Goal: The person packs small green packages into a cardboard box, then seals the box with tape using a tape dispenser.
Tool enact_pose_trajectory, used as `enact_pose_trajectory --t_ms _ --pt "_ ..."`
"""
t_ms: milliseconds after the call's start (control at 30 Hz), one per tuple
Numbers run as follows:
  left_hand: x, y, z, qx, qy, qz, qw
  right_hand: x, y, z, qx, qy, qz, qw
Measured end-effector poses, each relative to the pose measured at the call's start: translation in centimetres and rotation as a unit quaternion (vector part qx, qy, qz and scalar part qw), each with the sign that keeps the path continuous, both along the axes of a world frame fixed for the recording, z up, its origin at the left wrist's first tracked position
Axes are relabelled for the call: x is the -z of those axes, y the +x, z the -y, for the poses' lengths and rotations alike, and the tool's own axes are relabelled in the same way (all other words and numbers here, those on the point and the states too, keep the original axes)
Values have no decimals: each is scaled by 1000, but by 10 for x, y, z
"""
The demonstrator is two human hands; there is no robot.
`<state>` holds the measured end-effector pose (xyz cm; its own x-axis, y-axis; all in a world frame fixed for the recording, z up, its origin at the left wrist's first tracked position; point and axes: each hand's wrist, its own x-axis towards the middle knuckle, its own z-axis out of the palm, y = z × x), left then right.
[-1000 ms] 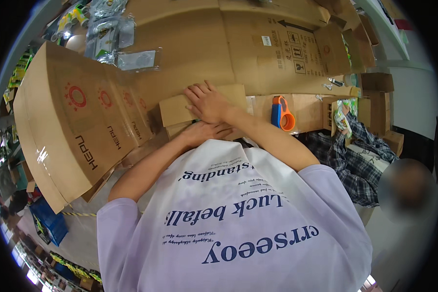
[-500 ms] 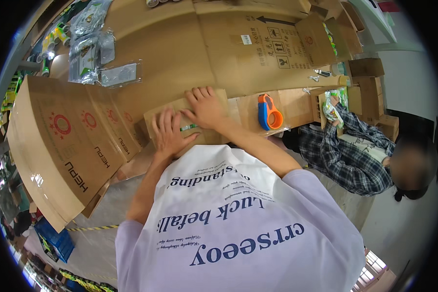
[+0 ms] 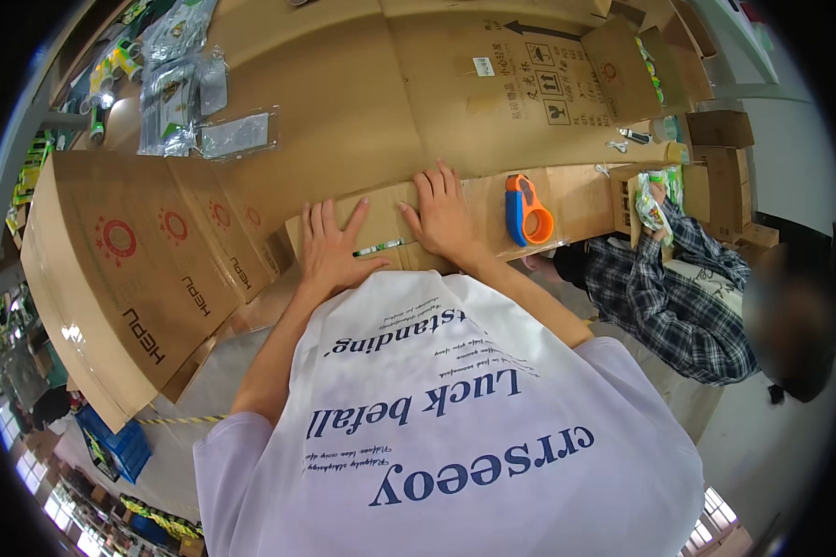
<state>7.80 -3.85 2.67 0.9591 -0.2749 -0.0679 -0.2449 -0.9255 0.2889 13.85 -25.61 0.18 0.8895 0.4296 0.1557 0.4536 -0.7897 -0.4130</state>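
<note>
A small brown cardboard box (image 3: 381,206) lies in front of my body, its top flaps folded down. Through a narrow gap between the flaps, a strip of green and white contents (image 3: 377,248) shows. My left hand (image 3: 330,249) presses flat on the box's left part, fingers spread. On the right part rests my right hand (image 3: 443,221), with its fingers extended and thumb apart. Neither hand grips anything. To the right of my right hand, an orange and blue tape dispenser (image 3: 528,213) lies on the cardboard-covered table.
Large printed cartons (image 3: 121,278) stand open on the left. Clear plastic bags (image 3: 169,102) lie at the far left. A co-worker in a plaid shirt (image 3: 669,297) handles green and white packets (image 3: 653,206) on the right, near an open carton (image 3: 620,74).
My hands have spread apart over the box, the right one moving rightward. More of the box top now shows between them. The whole view has shifted slightly.
</note>
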Motion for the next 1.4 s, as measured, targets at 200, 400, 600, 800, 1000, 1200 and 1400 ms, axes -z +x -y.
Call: enact_pose_trajectory --t_ms 200,400,600,800,1000,1200,1400 --pt "-3 2 8 -6 27 -45 999 -10 -13 2 27 -83 35 996" --pt "4 -3 9 -44 62 -38 996 -21 -15 -11 14 -63 -3 998" --pt "4 0 12 -17 28 13 999 -1 -17 -4 11 -40 43 998" --pt "10 8 12 -11 -40 63 997 -2 -7 3 3 39 40 998" --pt "9 -3 6 -20 -62 59 996 -1 -19 4 -13 65 50 997" --pt "20 10 9 -24 -29 54 998 -5 -8 -1 4 9 60 998" --pt "8 13 17 -62 9 -3 998 -8 -15 3 2 50 25 998"
